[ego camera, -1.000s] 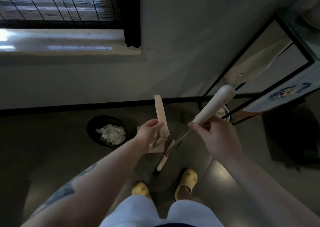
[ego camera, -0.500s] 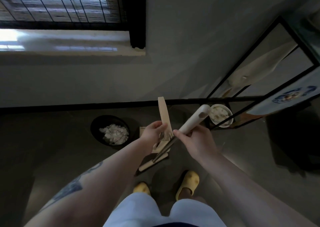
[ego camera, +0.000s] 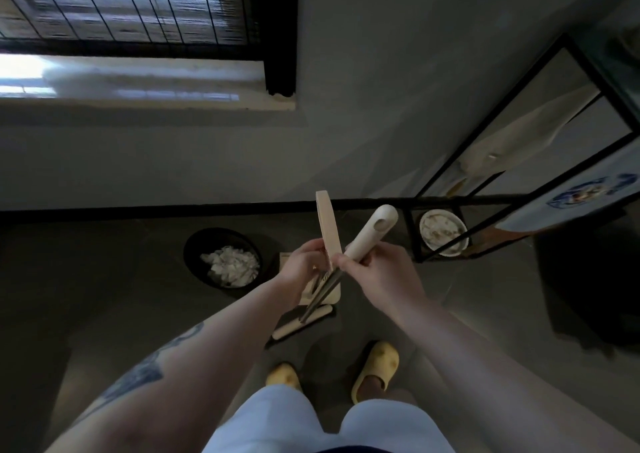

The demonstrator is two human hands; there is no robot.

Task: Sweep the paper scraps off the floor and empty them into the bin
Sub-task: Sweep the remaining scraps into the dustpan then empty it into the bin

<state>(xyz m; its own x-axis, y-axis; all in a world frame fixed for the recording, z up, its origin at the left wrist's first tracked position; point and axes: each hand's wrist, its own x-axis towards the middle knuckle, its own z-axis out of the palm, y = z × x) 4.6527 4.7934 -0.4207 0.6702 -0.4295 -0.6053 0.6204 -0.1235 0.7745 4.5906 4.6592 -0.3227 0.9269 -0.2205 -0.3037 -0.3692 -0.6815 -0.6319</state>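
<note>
Floor (ego camera: 104, 296): dark, dull tile along a grey wall with black skirting.
Bin (ego camera: 194, 244): black, round, paper scraps (ego camera: 230, 265) inside (left of the hands).
Left hand (ego camera: 299, 269): fingers curled round the dustpan handle (ego camera: 327, 227).
Right hand (ego camera: 377, 276): fingers wrapped round the broom handle (ego camera: 372, 232).
Shelf frame (ego camera: 519, 134): black metal, right; no readable writing.

A round black bin (ego camera: 194, 248) stands on the floor by the wall, white paper scraps (ego camera: 231, 266) heaped inside. The cream dustpan (ego camera: 327, 231) handle and broom (ego camera: 370, 234) handle stand upright, crossing each other.
</note>
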